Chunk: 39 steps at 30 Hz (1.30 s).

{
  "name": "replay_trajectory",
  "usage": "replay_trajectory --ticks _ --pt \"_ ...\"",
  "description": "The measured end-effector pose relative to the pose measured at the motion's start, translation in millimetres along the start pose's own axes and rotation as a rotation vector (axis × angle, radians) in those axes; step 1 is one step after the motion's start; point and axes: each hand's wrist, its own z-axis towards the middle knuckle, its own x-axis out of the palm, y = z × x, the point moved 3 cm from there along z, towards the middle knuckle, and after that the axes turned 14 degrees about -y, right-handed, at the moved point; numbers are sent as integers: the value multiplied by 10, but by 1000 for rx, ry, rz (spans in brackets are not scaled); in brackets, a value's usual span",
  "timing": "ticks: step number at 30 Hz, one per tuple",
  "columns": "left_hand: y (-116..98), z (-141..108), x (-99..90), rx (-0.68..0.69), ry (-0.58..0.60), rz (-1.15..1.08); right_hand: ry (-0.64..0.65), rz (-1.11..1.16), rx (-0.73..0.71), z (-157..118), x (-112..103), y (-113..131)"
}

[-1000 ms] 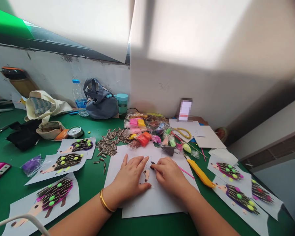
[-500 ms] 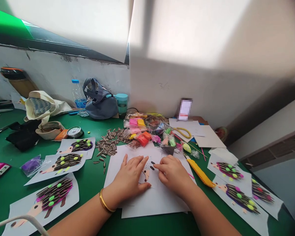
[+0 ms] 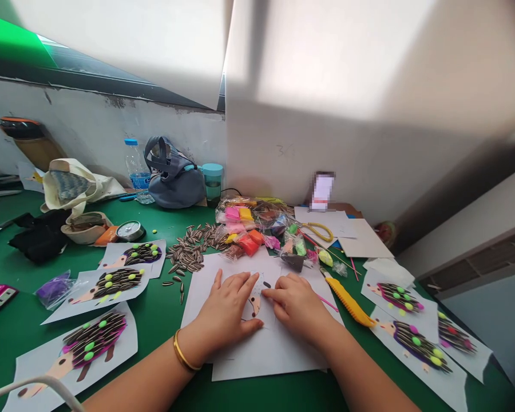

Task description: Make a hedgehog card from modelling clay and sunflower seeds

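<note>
Hedgehog pictures (image 3: 96,337) are laid at the left of the green surface (image 3: 154,320), beside loose seeds (image 3: 191,246). White paper (image 3: 278,352) is placed in the middle; it should be light, thin and easily creased, best held by its edges. By the left hand (image 3: 229,303), spread flat with thumb apart, the paper is touched and nothing is gripped. Next to the small face (image 3: 254,306), one dark oval piece (image 3: 266,284) can be seen, probably soft, best pinched by its sides. The right hand (image 3: 298,303) is half curled, its forefinger rested near that piece; whether anything is held beneath cannot be told.
</note>
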Motion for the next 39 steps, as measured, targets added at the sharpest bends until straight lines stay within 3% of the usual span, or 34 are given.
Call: replay_trajectory --ticks 4,10,16,22,28,39 --pt "2 -1 0 0 1 0 22 8 0 2 6 6" --pt "28 -5 -8 14 10 -32 -111 -17 121 26 27 -161" --pt "99 32 -28 17 43 -75 29 -59 161 24 76 -217" --pt "295 104 -71 -83 -77 -20 12 -131 166 4 -13 -215" --pt "293 127 -121 -20 -165 -26 7 -162 151 18 -70 -149" --pt "182 67 -9 -9 -44 -31 45 -114 92 5 -14 -89"
